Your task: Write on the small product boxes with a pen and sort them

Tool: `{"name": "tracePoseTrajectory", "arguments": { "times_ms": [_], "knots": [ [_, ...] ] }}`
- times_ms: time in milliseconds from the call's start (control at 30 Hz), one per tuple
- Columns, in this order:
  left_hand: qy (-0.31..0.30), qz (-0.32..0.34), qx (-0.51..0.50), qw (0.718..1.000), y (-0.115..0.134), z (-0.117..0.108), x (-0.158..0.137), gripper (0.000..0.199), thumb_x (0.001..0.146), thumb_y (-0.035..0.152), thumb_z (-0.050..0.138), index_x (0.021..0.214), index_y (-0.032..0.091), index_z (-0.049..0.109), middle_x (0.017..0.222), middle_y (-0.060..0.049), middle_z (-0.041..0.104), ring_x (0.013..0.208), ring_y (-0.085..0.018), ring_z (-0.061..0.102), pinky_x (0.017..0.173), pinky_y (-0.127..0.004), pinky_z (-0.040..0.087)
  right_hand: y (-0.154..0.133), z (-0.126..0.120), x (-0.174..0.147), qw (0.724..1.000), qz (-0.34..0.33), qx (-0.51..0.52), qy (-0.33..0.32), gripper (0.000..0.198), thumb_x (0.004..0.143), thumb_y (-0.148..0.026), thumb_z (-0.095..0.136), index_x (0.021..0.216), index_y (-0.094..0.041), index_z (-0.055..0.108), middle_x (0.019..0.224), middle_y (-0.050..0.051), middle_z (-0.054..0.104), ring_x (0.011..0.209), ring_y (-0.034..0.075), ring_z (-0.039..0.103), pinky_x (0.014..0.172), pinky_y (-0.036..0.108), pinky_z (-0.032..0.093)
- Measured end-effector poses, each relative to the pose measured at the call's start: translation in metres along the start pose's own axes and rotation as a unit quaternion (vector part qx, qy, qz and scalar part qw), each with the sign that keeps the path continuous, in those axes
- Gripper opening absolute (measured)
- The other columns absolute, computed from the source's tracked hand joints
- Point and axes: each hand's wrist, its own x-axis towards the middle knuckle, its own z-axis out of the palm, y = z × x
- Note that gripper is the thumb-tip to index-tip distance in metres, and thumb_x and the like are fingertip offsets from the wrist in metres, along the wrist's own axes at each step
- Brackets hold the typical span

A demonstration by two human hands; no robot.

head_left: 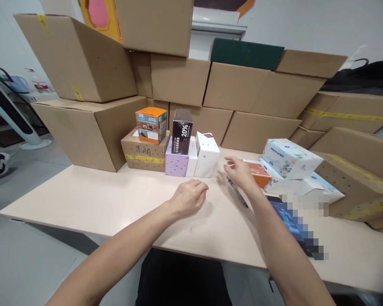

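My left hand (189,197) rests at the middle of the table (92,199), its fingers curled into a loose fist with nothing seen in them. Farther right, my right hand (239,172) hovers over the tabletop, fingers bent and thumb apart from the index finger, holding nothing that shows. A dark pen (238,194) lies slanted just below that hand. Beyond my hands stand a white box (207,155), a purple box (176,164) and a black box (181,131) on top. An orange-and-white box (258,172) is partly behind my right wrist.
An orange box (151,125) sits on a taped brown carton (145,153). Light-blue patterned boxes (290,159) are stacked at right, near a partly blurred tablet (289,221). Large cardboard boxes (178,80) wall off the back. More cartons (364,178) line the right side.
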Motion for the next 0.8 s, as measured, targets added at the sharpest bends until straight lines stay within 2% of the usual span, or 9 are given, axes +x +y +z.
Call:
{"name": "tracePoseTrajectory", "arguments": {
  "times_ms": [67, 133, 200, 233, 300, 367, 500, 700, 800],
  "knots": [
    [-0.019, -0.008, 0.002, 1.0, 0.0, 0.001, 0.0, 0.022, 0.093, 0.019, 0.045, 0.1, 0.019, 0.066, 0.094, -0.008, 0.071, 0.092, -0.022, 0.067, 0.085, -0.035, 0.052, 0.006, -0.021, -0.004, 0.991, 0.027, -0.11, 0.075, 0.047, 0.085, -0.029, 0.058, 0.127, -0.008, 0.058, 0.131, 0.029, 0.053, 0.123, 0.04, 0.047, 0.101, 0.058, 0.034],
    [-0.04, -0.017, 0.007, 0.999, 0.001, 0.001, 0.0, 0.022, 0.093, 0.019, 0.045, 0.1, 0.019, 0.066, 0.095, -0.007, 0.071, 0.093, -0.023, 0.067, 0.083, -0.035, 0.052, 0.017, -0.035, -0.005, 0.956, 0.061, -0.257, 0.126, 0.049, 0.088, -0.038, 0.059, 0.126, -0.008, 0.058, 0.132, 0.032, 0.049, 0.127, 0.045, 0.041, 0.098, 0.061, 0.034],
    [-0.059, -0.027, 0.012, 0.998, 0.001, 0.0, 0.0, 0.023, 0.093, 0.019, 0.045, 0.101, 0.019, 0.067, 0.095, -0.007, 0.071, 0.093, -0.023, 0.067, 0.083, -0.035, 0.052, 0.031, -0.038, -0.006, 0.912, 0.096, -0.376, 0.131, 0.057, 0.088, -0.049, 0.059, 0.126, -0.005, 0.058, 0.131, 0.034, 0.049, 0.126, 0.047, 0.042, 0.094, 0.06, 0.036],
    [-0.065, -0.031, 0.015, 0.997, 0.001, 0.0, 0.0, 0.024, 0.093, 0.02, 0.045, 0.101, 0.02, 0.067, 0.095, -0.007, 0.071, 0.093, -0.023, 0.067, 0.083, -0.035, 0.052, 0.039, -0.037, -0.006, 0.899, 0.106, -0.408, 0.121, 0.062, 0.088, -0.052, 0.058, 0.126, -0.002, 0.058, 0.131, 0.036, 0.048, 0.126, 0.047, 0.041, 0.094, 0.059, 0.036],
    [-0.076, -0.038, 0.021, 0.996, 0.001, -0.001, 0.001, 0.024, 0.093, 0.02, 0.044, 0.102, 0.02, 0.067, 0.096, -0.007, 0.071, 0.093, -0.023, 0.067, 0.083, -0.035, 0.052, 0.053, -0.031, -0.008, 0.881, 0.101, -0.45, 0.106, 0.065, 0.09, -0.052, 0.056, 0.128, 0.002, 0.057, 0.13, 0.038, 0.049, 0.126, 0.048, 0.041, 0.094, 0.057, 0.035],
    [-0.085, -0.041, 0.024, 0.995, 0.001, -0.001, 0.001, 0.025, 0.093, 0.021, 0.044, 0.102, 0.019, 0.067, 0.097, -0.007, 0.071, 0.093, -0.023, 0.067, 0.083, -0.035, 0.052, 0.063, -0.023, -0.011, 0.871, 0.068, -0.474, 0.113, 0.061, 0.092, -0.047, 0.054, 0.129, 0.001, 0.056, 0.124, 0.037, 0.054, 0.125, 0.047, 0.042, 0.093, 0.056, 0.035],
    [-0.094, -0.042, 0.024, 0.994, 0.002, 0.0, 0.0, 0.025, 0.093, 0.021, 0.044, 0.101, 0.02, 0.068, 0.097, -0.006, 0.071, 0.093, -0.023, 0.067, 0.083, -0.035, 0.052, 0.061, -0.014, -0.02, 0.875, 0.035, -0.465, 0.128, 0.049, 0.093, -0.042, 0.05, 0.126, -0.006, 0.059, 0.113, 0.03, 0.058, 0.11, 0.042, 0.051, 0.086, 0.052, 0.039],
    [-0.102, -0.047, 0.017, 0.994, 0.001, 0.001, 0.0, 0.025, 0.093, 0.021, 0.044, 0.101, 0.02, 0.068, 0.097, -0.006, 0.072, 0.093, -0.022, 0.068, 0.083, -0.033, 0.051, 0.041, -0.019, -0.021, 0.915, 0.075, -0.382, 0.104, 0.041, 0.092, -0.041, 0.051, 0.124, -0.018, 0.064, 0.119, 0.023, 0.052, 0.108, 0.039, 0.051, 0.085, 0.053, 0.041],
    [-0.096, -0.065, 0.02, 0.993, 0.002, -0.001, 0.001, 0.026, 0.091, 0.021, 0.045, 0.101, 0.02, 0.069, 0.098, -0.007, 0.072, 0.094, -0.023, 0.068, 0.083, -0.034, 0.051, 0.034, -0.033, -0.023, 0.932, 0.046, -0.315, 0.175, 0.039, 0.088, -0.042, 0.057, 0.12, -0.022, 0.067, 0.124, 0.02, 0.048, 0.115, 0.04, 0.047, 0.088, 0.057, 0.04]
  ]
}}
